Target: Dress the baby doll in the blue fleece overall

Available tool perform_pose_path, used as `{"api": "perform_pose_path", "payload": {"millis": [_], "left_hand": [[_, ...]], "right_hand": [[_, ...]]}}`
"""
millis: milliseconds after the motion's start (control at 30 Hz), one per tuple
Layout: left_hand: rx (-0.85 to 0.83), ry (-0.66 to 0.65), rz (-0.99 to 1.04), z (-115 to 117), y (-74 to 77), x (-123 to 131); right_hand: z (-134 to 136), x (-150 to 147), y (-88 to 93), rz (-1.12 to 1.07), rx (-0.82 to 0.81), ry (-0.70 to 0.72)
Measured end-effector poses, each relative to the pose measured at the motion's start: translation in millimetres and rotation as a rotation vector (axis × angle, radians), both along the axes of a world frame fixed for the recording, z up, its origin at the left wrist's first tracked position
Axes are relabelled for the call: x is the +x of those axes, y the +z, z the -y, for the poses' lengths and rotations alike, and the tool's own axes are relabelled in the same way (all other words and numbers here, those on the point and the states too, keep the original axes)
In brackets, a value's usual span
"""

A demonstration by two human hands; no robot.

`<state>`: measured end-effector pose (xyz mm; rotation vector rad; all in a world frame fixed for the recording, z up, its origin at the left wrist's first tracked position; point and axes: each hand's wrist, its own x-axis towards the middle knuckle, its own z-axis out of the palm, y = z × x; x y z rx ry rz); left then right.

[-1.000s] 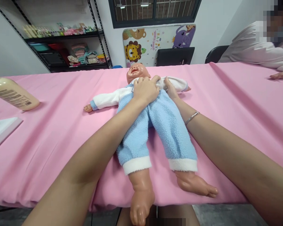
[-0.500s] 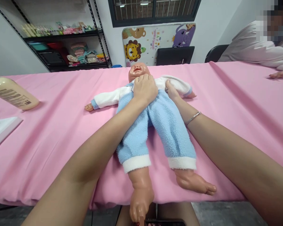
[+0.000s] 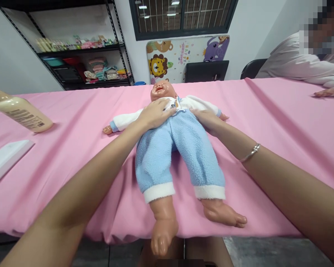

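Observation:
A baby doll (image 3: 180, 129) lies on its back on the pink-covered table, its head at the far side and its feet over the near edge. It wears a white top (image 3: 128, 118) with blue cuffs and fluffy light-blue trousers (image 3: 156, 155) with white hems. My left hand (image 3: 155, 113) rests on the doll's chest and belly, fingers stretched out and thumb near the waistband. Against the other side of the waist lies my right hand (image 3: 206, 118), its visible fingers extended over the trouser top; part of them is hidden.
On the left a pump bottle (image 3: 23, 113) leans above a white flat-topped object (image 3: 8, 159). Behind stand a black shelf (image 3: 80, 50) with folded cloths and a dark monitor-like panel (image 3: 206, 71). A person in white (image 3: 286, 55) sits at the far right, one hand on the table.
My left hand has moved left and opened out from its bunched hold on the top, baring the printed chest. My right hand has shifted slightly down the doll's side. The view has tilted slightly.

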<state>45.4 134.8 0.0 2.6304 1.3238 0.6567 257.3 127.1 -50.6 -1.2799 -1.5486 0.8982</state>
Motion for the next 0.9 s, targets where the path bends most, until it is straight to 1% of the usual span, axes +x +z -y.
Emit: {"api": "perform_pose_path", "payload": {"millis": [33,67,133,167,200,233,267,333,367,400,467,500,533,567,633,700,833,900], "left_hand": [[-0.025,0.014,0.093,2,-4.5,-10],[-0.048,0.054,0.201,5,-9.7,-20],[-0.067,0.224,0.408,11,-21.1,-39],[-0.074,0.321,0.468,14,-26.6,-48],[-0.096,0.383,0.499,17,-31.5,-55],[-0.134,0.394,0.503,20,-35.7,-62],[-0.192,0.354,0.497,21,-39.0,-67],[-0.353,0.185,0.535,22,-42.9,-74],[-0.423,0.110,0.614,21,-43.7,-75],[-0.473,0.063,0.725,20,-44.0,-75],[-0.511,0.045,0.973,16,-43.5,-73],[-0.496,0.061,1.071,14,-42.9,-71],[-0.469,0.090,1.126,12,-42.3,-69],[-0.438,0.125,1.135,10,-41.8,-68],[-0.381,0.192,1.077,7,-41.3,-67],[-0.366,0.214,1.011,5,-42.4,-68],[-0.379,0.145,0.961,-1,-49.4,-73],[-0.389,0.101,0.907,-4,-52.3,-77]], "right_hand": [[10,7,2.0,-0.005,-0.038,-0.011],[19,11,4.6,-0.018,-0.077,-0.006],[33,14,9.6,-0.059,-0.141,0.049],[37,14,11.1,-0.082,-0.154,0.088],[39,14,11.6,-0.106,-0.150,0.124],[39,14,11.0,-0.130,-0.133,0.142],[37,14,9.4,-0.161,-0.111,0.147],[31,13,4.5,-0.273,-0.066,0.129],[27,12,1.7,-0.345,-0.055,0.118],[24,10,-1.1,-0.404,-0.055,0.104],[21,6,-6.0,-0.435,-0.079,0.067],[20,3,-8.0,-0.409,-0.092,0.044],[20,1,-9.7,-0.370,-0.102,0.025],[20,0,-11.1,-0.327,-0.107,0.010],[19,-1,-12.7,-0.257,-0.091,-0.004],[17,1,-12.8,-0.243,-0.063,-0.030],[14,10,-10.9,-0.315,-0.033,-0.187],[16,14,-9.4,-0.278,-0.068,-0.166]]}}
